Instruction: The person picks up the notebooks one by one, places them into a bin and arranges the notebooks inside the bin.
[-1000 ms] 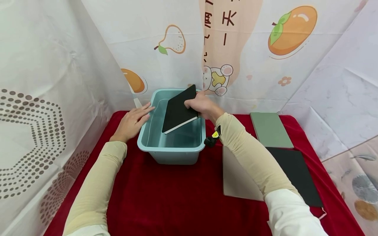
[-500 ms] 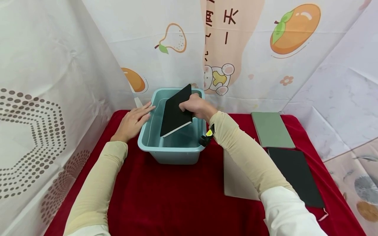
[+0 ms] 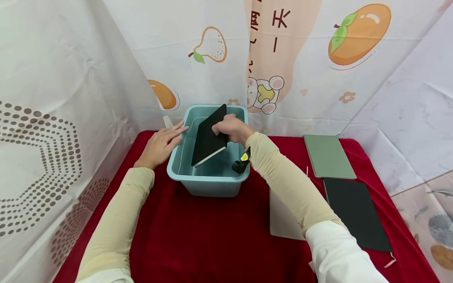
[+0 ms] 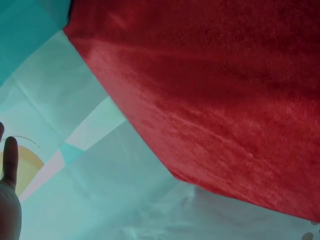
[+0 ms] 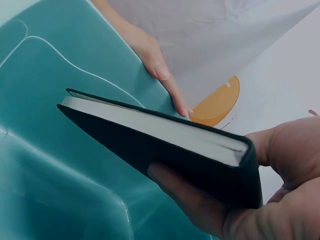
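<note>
My right hand [image 3: 231, 127] grips a black notebook [image 3: 208, 137] by its spine side, thumb on the near cover, and holds it tilted inside the light-blue plastic tub [image 3: 209, 179]. In the right wrist view the notebook [image 5: 165, 130] shows its white page edges, with the thumb [image 5: 185, 192] on one cover and the other fingers behind. My left hand [image 3: 161, 144] rests with straight fingers on the tub's left rim. The right wrist view also catches the left fingers [image 5: 160, 70] along that rim; the left wrist view has only part of the left hand [image 4: 9, 200] at its edge.
To the right lie a green notebook [image 3: 330, 156], another black notebook [image 3: 357, 214] with a ribbon, and a greyish-beige notebook [image 3: 284, 216] partly under the right arm. A red cloth [image 3: 212, 239] covers the table. Printed white curtains [image 3: 297, 90] stand close behind the tub and on both sides.
My right hand has moved left and slightly down with the black notebook, bringing it further into the tub and more upright. The left hand has stayed on the rim; the view has shifted slightly.
</note>
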Action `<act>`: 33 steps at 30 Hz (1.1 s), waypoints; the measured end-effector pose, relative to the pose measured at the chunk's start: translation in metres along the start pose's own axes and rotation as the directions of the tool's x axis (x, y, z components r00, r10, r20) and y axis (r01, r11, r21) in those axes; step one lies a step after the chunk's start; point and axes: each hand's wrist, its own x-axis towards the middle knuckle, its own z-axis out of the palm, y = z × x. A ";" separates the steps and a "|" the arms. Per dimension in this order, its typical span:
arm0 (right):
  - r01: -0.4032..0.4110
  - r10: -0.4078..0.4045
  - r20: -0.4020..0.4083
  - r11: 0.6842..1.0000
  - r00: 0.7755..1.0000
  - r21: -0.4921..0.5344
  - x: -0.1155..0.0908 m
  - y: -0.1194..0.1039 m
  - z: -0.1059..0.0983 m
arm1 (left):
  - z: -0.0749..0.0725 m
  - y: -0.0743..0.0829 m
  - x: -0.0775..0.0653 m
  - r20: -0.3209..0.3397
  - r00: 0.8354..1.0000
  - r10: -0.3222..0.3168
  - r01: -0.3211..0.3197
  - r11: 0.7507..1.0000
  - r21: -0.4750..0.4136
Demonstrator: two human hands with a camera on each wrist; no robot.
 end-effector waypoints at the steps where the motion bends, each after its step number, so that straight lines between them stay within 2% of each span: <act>1: -0.002 0.002 0.004 1.000 1.000 0.002 0.002 0.000 0.001 | 0.000 0.000 0.000 -0.002 1.000 0.002 -0.002 1.000 0.003; 12: -0.015 0.015 0.026 0.999 1.000 -0.032 0.014 0.002 0.005 | -0.002 -0.003 0.001 0.006 1.000 -0.005 0.005 1.000 0.018; 24: -0.001 0.000 -0.008 0.996 1.000 -0.089 0.024 0.004 0.014 | -0.003 -0.003 0.001 0.002 1.000 -0.002 0.002 1.000 0.024; 33: -0.030 0.029 -0.011 0.996 1.000 -0.088 0.029 0.007 0.022 | -0.001 -0.001 0.002 0.000 1.000 0.002 -0.002 1.000 0.017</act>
